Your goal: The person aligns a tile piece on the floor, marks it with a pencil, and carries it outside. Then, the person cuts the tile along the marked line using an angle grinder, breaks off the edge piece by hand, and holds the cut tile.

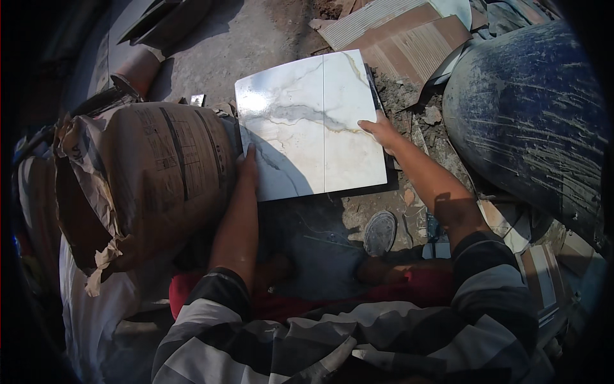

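Between my two hands is a large glossy white tile [294, 137] with grey and gold marble veins and a thin dark line down it. My left hand [247, 165] grips its left edge, thumb on the top face and fingers hidden beneath. At the right edge my right hand [381, 131] does the same, its thumb lying on the surface. A dark layer shows along the tile's right and near edges; whether it is a second tile or a shadowed surface below, I cannot tell.
A torn brown paper sack [169, 160] stands close by my left forearm. To the right lies a big dark blue, mud-smeared drum [531, 109]. Broken tile pieces [403, 38] are heaped at the far right. My shoe [381, 233] rests on the dirty ground below the tile.
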The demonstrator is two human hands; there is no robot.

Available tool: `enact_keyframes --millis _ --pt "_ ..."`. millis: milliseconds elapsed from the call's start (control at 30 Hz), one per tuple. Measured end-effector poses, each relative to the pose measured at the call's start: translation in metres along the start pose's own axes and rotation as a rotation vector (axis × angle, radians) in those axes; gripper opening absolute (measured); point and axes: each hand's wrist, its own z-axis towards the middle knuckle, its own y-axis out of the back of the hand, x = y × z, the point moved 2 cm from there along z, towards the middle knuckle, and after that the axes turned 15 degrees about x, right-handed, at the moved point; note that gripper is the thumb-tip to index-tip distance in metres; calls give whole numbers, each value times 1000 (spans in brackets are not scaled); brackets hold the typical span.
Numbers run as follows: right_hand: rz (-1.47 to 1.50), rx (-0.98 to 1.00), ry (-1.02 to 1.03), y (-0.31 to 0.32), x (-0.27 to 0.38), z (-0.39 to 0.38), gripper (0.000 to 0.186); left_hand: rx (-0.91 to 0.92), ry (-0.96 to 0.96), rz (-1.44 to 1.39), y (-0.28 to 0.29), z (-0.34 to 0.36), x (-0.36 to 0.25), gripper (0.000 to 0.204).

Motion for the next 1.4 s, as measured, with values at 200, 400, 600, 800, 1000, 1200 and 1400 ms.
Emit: enact_keyframes --millis 200,400,600,800,1000,1200,1400 --pt "-235 -79 133 24 -8 -13 54 -9 42 156 -18 1 -11 58" --pt "-670 -188 284 31 -15 -11 49 -27 6 112 -21 -2 -6 56" --pt "-880 -194 20 27 10 -2 61 -78 20 72 -18 -11 -1 54" --pt "-1024 -141 -341 51 60 12 57 -101 -9 131 -14 -6 5 55" --pt "-1317 -113 2 49 51 11 80 -129 -121 133 -10 0 12 52" --pt "-1238 -291 -21 64 30 -5 64 -94 -123 131 -12 -18 14 51" --pt "-1452 -479 166 56 22 -57 49 -106 -161 263 -16 -13 -11 50"
